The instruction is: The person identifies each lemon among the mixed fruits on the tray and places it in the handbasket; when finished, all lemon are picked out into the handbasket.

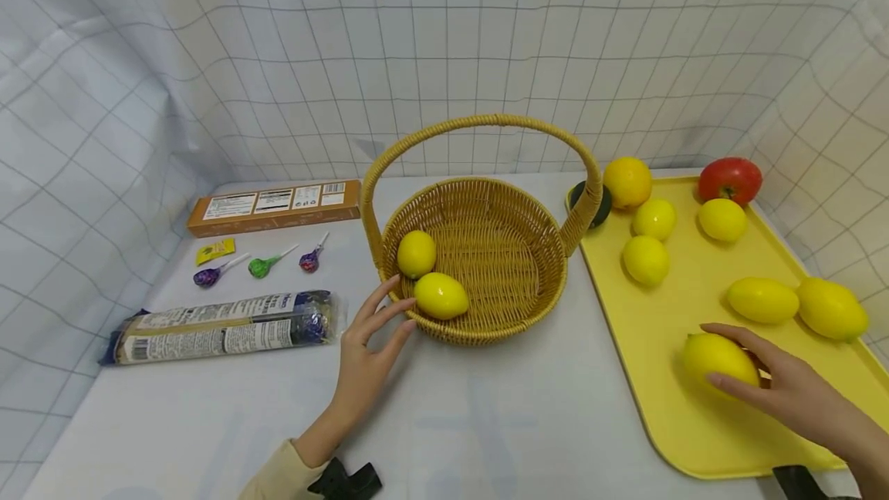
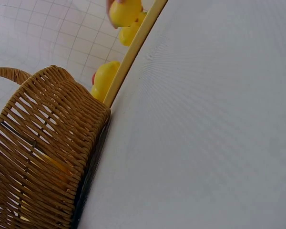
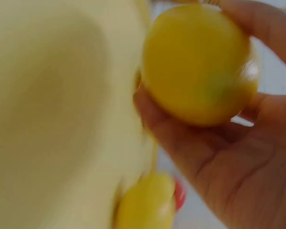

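A yellow lemon [image 1: 719,356] is gripped between the thumb and fingers of my right hand [image 1: 799,392], above the front part of the yellow tray [image 1: 667,430]. The right wrist view shows the lemon [image 3: 200,67] up close, raised off the tray. My left hand [image 1: 371,353] rests its lightly bent fingers at the left front rim of a wicker basket [image 1: 486,253]. Inside the basket, near those fingertips, lie a lemon [image 1: 441,296] and another yellow fruit [image 1: 417,254]. The left wrist view shows the basket's woven side [image 2: 43,143], but no fingers of that hand.
Several more lemons [image 1: 762,300], an orange [image 1: 628,182], a red fruit [image 1: 729,180] and a dark green fruit [image 1: 590,205] are on the tray. Left of the basket lie a brown box [image 1: 274,208], lollipops [image 1: 264,266], a yellow packet [image 1: 216,251] and a long wrapped package [image 1: 222,326].
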`<state>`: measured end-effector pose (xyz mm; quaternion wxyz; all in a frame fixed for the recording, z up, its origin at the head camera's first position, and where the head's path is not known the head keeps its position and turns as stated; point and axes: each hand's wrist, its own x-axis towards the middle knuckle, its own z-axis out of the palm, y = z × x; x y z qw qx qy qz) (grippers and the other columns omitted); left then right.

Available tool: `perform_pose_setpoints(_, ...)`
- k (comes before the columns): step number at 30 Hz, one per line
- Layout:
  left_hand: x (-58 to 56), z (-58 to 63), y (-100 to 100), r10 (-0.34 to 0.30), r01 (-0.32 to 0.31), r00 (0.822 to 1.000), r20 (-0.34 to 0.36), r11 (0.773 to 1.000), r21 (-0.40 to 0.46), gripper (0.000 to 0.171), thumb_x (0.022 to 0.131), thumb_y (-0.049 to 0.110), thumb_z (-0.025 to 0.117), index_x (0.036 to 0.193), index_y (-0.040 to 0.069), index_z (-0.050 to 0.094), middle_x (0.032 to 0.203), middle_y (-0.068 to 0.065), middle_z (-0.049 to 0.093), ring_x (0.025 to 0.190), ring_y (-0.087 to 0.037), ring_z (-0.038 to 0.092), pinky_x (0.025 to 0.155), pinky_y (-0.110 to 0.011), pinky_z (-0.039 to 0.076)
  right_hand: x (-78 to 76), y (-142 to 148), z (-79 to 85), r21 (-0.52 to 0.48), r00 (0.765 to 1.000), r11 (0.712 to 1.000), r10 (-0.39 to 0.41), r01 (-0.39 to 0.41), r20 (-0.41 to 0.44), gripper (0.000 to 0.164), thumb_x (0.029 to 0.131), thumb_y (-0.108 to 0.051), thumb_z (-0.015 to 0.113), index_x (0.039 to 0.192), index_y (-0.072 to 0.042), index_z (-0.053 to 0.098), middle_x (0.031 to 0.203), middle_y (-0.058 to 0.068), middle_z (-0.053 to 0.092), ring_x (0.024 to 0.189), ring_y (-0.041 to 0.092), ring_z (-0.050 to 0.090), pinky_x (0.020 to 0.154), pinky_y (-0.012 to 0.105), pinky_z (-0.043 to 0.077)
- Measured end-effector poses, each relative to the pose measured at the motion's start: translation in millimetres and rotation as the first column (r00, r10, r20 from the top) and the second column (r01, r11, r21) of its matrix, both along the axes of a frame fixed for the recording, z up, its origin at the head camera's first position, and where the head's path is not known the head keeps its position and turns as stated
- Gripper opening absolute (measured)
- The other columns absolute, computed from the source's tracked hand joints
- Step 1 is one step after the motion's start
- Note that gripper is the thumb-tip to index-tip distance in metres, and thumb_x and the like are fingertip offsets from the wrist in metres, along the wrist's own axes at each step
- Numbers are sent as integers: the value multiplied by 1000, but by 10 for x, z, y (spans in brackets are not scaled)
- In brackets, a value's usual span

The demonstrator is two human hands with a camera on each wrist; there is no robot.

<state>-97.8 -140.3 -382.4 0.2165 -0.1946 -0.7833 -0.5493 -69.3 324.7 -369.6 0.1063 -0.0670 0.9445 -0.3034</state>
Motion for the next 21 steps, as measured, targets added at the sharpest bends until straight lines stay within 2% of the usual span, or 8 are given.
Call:
perform_pose_setpoints(3, 3, 13, 5, 4, -4, 1000, -18, 1000, -2, 30, 79, -15, 65, 108, -9, 65, 133, -24, 46, 127, -37, 38, 103, -39, 34, -66, -305, 210, -115, 989, 982, 142, -147, -50, 56, 92, -23, 63, 141, -14, 38, 135, 14, 43, 108, 16, 49, 72, 22, 49)
perform_pose_setpoints(5, 3, 12, 10, 3, -3, 999, -38, 1000, 0, 31, 78, -16, 65, 108, -9, 65, 132, -25, 47, 126, -38, 38, 104, -31, 34, -161, -549, 350, -189, 965, 948, 243, -257, -93, 56, 91, -16, 64, 141, -17, 39, 135, 9, 44, 103, 9, 49, 76, 23, 49)
perform_pose_setpoints(7, 1, 16, 10, 0, 0, 998, -62, 1000, 4, 31, 77, -17, 65, 107, -10, 65, 131, -27, 47, 125, -40, 38, 103, -29, 34, -308, -810, 471, -263, 938, 901, 326, -346, -118, 58, 90, -13, 65, 141, -17, 39, 134, 6, 45, 102, 11, 50, 79, 26, 48)
perform_pose_setpoints(9, -1, 21, 7, 0, 0, 996, -84, 1000, 3, 31, 76, -18, 65, 107, -11, 64, 130, -28, 47, 124, -41, 39, 103, -33, 35, -504, -1064, 543, -321, 913, 855, 387, -407, -126, 58, 89, -13, 66, 140, -16, 40, 132, 5, 46, 103, 16, 50, 81, 29, 48)
perform_pose_setpoints(12, -10, -1, -2, -4, 5, 996, -86, 1000, 15, 30, 77, -17, 65, 106, -11, 65, 130, -28, 47, 124, -40, 39, 102, -42, 35, -823, -1412, 550, -396, 881, 795, 463, -460, -94, 57, 89, -18, 66, 139, -14, 40, 129, 3, 47, 103, 22, 51, 84, 33, 48)
perform_pose_setpoints(15, -8, -11, 4, -8, 9, 996, -88, 1000, 17, 29, 77, -17, 66, 106, -11, 65, 129, -29, 47, 124, -41, 39, 98, -53, 34, -1081, -1680, 480, -431, 841, 753, 540, -496, -25, 54, 90, -23, 66, 138, -15, 42, 126, 3, 48, 102, 23, 50, 85, 37, 46)
perform_pose_setpoints(18, -4, -11, 8, -7, 8, 996, -90, 1000, 11, 29, 77, -17, 66, 105, -11, 65, 129, -29, 48, 124, -42, 39, 97, -55, 33, -1225, -1862, 386, -451, 774, 703, 632, -549, 44, 52, 91, -24, 64, 138, -13, 43, 126, 2, 48, 104, 23, 49, 87, 41, 44)
perform_pose_setpoints(21, -1, 12, 2, 2, -2, 995, -95, 1000, 0, 29, 76, -18, 66, 105, -12, 65, 129, -29, 48, 123, -43, 40, 96, -56, 33, -1292, -1992, 331, -412, 702, 655, 710, -633, 50, 53, 90, -26, 64, 137, -11, 43, 129, 1, 48, 108, 20, 49, 90, 40, 43)
